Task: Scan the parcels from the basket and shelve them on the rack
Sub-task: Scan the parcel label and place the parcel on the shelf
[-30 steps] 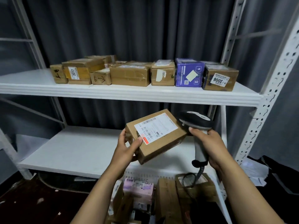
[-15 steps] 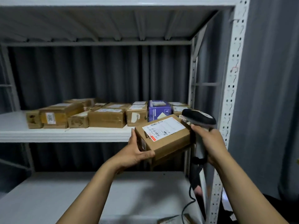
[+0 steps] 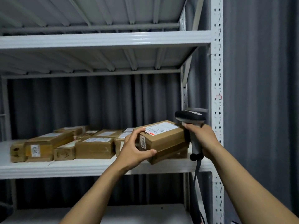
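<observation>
One parcel (image 3: 163, 136) is held at the right end of the middle shelf (image 3: 80, 168), directly over another brown box (image 3: 169, 153) that lies there; whether it already rests on that box cannot be told; its long axis runs left to right along the shelf, label upward. Its left end is gripped by the left hand (image 3: 134, 149), fingers (image 3: 137, 132) curled over the top edge and thumb under the front; the parcel thus lies to the right of that hand. The right hand (image 3: 202, 138) is closed round the handle of the scanner (image 3: 190, 116), which is seen against the parcel's right end, beside the rack upright (image 3: 217, 78); the release is judged to fall to the left hand, the only one gripping the parcel; a row of shelved boxes (image 3: 93, 147) stands just to its left.
</observation>
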Tool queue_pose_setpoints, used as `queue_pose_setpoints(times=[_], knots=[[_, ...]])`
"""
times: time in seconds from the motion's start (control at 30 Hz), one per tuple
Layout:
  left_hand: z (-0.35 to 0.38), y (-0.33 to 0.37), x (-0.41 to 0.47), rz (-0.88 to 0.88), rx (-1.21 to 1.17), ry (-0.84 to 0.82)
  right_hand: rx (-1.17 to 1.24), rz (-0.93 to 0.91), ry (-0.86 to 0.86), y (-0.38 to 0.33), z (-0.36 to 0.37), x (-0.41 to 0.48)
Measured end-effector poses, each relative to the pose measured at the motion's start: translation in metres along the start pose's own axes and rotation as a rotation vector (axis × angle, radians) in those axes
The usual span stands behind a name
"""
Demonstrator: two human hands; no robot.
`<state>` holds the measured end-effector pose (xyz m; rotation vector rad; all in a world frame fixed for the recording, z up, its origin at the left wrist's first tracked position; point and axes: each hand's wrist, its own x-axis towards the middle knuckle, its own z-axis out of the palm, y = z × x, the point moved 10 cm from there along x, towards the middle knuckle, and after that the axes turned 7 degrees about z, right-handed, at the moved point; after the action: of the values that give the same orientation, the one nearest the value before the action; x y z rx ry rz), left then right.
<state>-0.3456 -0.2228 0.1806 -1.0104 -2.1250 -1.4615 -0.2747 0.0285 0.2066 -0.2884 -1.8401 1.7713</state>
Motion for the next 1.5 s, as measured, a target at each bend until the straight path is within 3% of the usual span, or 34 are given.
queue_pose_setpoints(times=[0.1,0.33,0.63,0.8,1.03,1.5], knots=[[0.008,0.009,0.023,0.022,-0.023,0.067,0.014,0.004,0.006,0.002,-0.008,0.019],[0.040,0.011,0.084,-0.023,0.201,0.258,-0.067,-0.032,0.069,0.008,-0.032,0.055],[0.110,-0.017,0.166,-0.164,0.416,0.300,-0.237,-0.024,0.130,0.024,-0.046,0.097],[0.138,-0.046,0.184,-0.243,0.612,0.235,-0.268,-0.018,0.157,0.033,-0.053,0.110],[0.132,-0.057,0.202,-0.144,0.794,0.153,-0.374,-0.079,0.149,0.029,-0.053,0.119],[0.128,-0.061,0.211,-0.161,0.809,-0.053,-0.346,0.026,0.044,0.049,-0.037,0.120]])
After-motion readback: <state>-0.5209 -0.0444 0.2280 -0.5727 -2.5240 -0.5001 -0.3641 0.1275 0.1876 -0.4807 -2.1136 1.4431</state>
